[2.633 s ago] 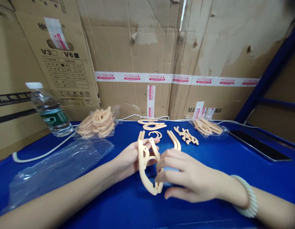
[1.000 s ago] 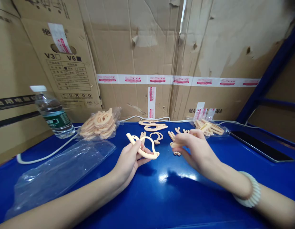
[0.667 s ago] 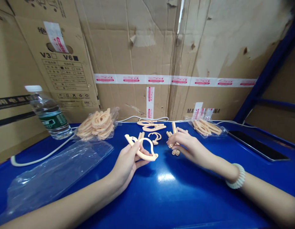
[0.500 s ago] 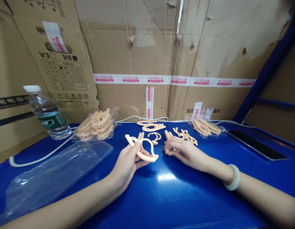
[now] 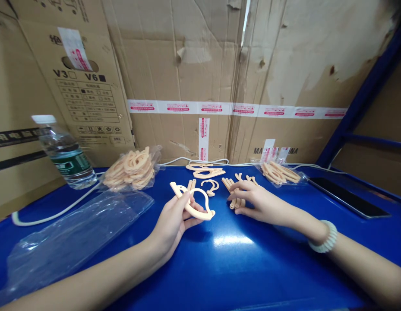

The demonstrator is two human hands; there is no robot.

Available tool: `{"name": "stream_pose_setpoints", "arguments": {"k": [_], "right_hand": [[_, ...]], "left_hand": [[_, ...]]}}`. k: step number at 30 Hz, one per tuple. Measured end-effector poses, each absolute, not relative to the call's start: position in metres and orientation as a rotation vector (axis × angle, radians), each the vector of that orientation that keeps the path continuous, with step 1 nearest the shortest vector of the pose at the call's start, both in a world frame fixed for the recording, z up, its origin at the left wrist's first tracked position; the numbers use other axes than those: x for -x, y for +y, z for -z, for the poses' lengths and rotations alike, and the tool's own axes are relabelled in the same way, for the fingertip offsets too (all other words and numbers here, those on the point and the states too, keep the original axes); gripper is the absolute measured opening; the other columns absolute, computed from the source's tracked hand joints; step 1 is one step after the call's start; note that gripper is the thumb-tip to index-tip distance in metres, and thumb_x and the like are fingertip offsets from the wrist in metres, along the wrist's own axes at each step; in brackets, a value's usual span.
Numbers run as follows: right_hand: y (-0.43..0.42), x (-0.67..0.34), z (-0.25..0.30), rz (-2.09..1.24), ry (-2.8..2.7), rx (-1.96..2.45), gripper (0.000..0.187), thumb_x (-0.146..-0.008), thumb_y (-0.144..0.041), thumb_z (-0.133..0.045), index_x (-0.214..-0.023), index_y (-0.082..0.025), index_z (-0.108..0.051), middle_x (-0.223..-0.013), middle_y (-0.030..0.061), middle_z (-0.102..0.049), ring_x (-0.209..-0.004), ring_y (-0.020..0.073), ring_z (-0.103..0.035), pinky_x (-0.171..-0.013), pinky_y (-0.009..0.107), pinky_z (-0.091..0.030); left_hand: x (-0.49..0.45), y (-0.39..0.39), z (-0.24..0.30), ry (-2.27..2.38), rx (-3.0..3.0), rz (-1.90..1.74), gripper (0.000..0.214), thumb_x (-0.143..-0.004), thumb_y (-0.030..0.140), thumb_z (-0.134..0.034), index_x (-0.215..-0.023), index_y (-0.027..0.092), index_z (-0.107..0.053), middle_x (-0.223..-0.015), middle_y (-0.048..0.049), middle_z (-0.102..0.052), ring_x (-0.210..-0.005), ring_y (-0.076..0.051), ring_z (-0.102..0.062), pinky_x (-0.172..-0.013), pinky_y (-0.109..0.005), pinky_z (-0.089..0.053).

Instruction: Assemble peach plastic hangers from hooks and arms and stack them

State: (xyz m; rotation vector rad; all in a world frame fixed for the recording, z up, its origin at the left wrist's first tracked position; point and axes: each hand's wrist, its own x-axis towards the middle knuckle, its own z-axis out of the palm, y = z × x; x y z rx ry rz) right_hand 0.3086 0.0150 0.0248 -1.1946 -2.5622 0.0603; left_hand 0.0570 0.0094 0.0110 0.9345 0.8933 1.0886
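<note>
L hand (image 5: 175, 216) has a beige hanger piece (image 5: 200, 214) pinched b/w thumb and fingers, up over the blue tabletop (image 5: 232, 268); R hand (image 5: 260, 202) hangs its half-curled fingers over a row of curved hanger arms (image 5: 226, 185), can't tell if gripping any. Hooks (image 5: 211, 193) lie b/w the hands, bagged hanger pcs (image 5: 138, 170) farther back, black phone (image 5: 347, 197) off to the R

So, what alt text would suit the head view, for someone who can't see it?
A person's left hand holds a looped beige part above a blue table, with the right hand over a row of slim beige strips. Farther back are bagged beige pieces, a clear bottle and a cardboard wall.
</note>
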Motion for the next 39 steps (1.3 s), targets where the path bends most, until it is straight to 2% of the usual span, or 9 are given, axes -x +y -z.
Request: {"name": "stream_pose_setpoints", "arguments": {"k": [4, 9, 12, 19, 24, 27, 32, 36, 39], "right_hand": [[0.015, -0.310, -0.027, -0.130, -2.570, 1.241, 0.026, -0.088, -0.025, -0.064, -0.114, -0.020, -0.064, -0.115, 0.0102, -0.057, -0.103, 0.0224, -0.060, -0.091, 0.040, -0.049], [0.019, -0.310, -0.022, -0.137, -2.539, 1.207, 0.017, -0.090, -0.022, -0.061, -0.106, -0.018, -0.065, -0.108, 0.0098, -0.060, -0.096, 0.0206, -0.063, -0.086, 0.037, -0.051], [0.021, -0.310, -0.020, -0.095, -2.538, 1.202, 0.018, -0.092, -0.022, -0.058, -0.109, -0.018, -0.064, -0.108, 0.0103, -0.060, -0.096, 0.0209, -0.063, -0.086, 0.037, -0.052], [-0.006, -0.285, -0.025, 0.235, -2.398, 0.964, 0.038, -0.094, -0.027, -0.052, -0.132, -0.021, -0.050, -0.132, 0.0156, -0.049, -0.119, 0.0260, -0.051, -0.096, 0.044, -0.048], [-0.024, -0.270, -0.028, 0.337, -2.502, 0.776, 0.028, -0.093, -0.026, -0.053, -0.119, -0.019, -0.060, -0.134, 0.0168, -0.047, -0.127, 0.0290, -0.044, -0.104, 0.051, -0.040], [-0.024, -0.271, -0.028, 0.198, -2.414, 0.802, 0.021, -0.093, -0.025, -0.054, -0.111, -0.020, -0.064, -0.136, 0.0161, -0.046, -0.128, 0.0281, -0.044, -0.105, 0.048, -0.041], [-0.020, -0.274, -0.031, -0.346, -2.190, 0.861, 0.032, -0.093, -0.029, -0.056, -0.125, -0.027, -0.057, -0.144, 0.0109, -0.044, -0.136, 0.0275, -0.040, -0.106, 0.047, -0.041], [-0.019, -0.274, -0.031, -0.755, -2.027, 0.819, 0.031, -0.094, -0.030, -0.055, -0.125, -0.027, -0.059, -0.133, 0.0089, -0.058, -0.126, 0.0251, -0.052, -0.106, 0.047, -0.043], [-0.018, -0.273, -0.030, -0.877, -1.878, 0.814, 0.025, -0.093, -0.031, -0.058, -0.116, -0.025, -0.062, -0.124, 0.0076, -0.063, -0.119, 0.0230, -0.058, -0.101, 0.042, -0.048]], "left_hand": [[-0.056, 0.009, -0.012, 0.876, -0.924, -1.086, 0.022, -0.095, 0.032, -0.049, -0.080, 0.016, -0.052, -0.068, -0.0036, -0.067, -0.072, -0.020, -0.070, -0.070, -0.030, -0.055], [-0.058, 0.006, -0.016, 0.853, -0.970, -1.032, 0.006, -0.086, 0.021, -0.057, -0.087, 0.016, -0.054, -0.074, -0.0037, -0.067, -0.074, -0.021, -0.070, -0.071, -0.032, -0.055], [-0.059, 0.005, -0.016, 0.862, -1.028, -1.017, 0.013, -0.083, 0.019, -0.060, -0.095, 0.016, -0.054, -0.078, -0.0028, -0.066, -0.074, -0.021, -0.069, -0.071, -0.033, -0.056], [-0.060, 0.005, -0.013, 0.793, -1.328, -1.072, 0.024, -0.081, 0.036, -0.067, -0.092, 0.016, -0.058, -0.082, -0.0024, -0.064, -0.065, -0.019, -0.067, -0.066, -0.033, -0.057], [-0.058, 0.002, -0.016, 0.765, -1.557, -1.092, 0.019, -0.086, 0.035, -0.062, -0.094, 0.017, -0.064, -0.073, -0.0016, -0.064, -0.064, -0.018, -0.064, -0.063, -0.027, -0.053], [-0.057, -0.001, -0.017, 0.807, -1.591, -1.109, 0.017, -0.089, 0.032, -0.060, -0.096, 0.018, -0.064, -0.070, -0.0004, -0.062, -0.062, -0.017, -0.062, -0.059, -0.024, -0.051], [-0.055, -0.001, -0.015, 0.816, -1.798, -1.103, 0.019, -0.093, 0.031, -0.055, -0.096, 0.020, -0.070, -0.089, -0.0037, -0.062, -0.071, -0.017, -0.061, -0.062, -0.023, -0.049], [-0.053, -0.001, -0.014, 0.847, -2.004, -1.096, 0.020, -0.095, 0.030, -0.053, -0.097, 0.022, -0.071, -0.087, -0.0029, -0.059, -0.080, -0.018, -0.058, -0.066, -0.022, -0.045], [-0.053, -0.001, -0.015, 0.888, -2.023, -1.111, 0.024, -0.096, 0.030, -0.050, -0.107, 0.023, -0.070, -0.085, -0.0025, -0.059, -0.075, -0.017, -0.057, -0.063, -0.022, -0.044]]}}
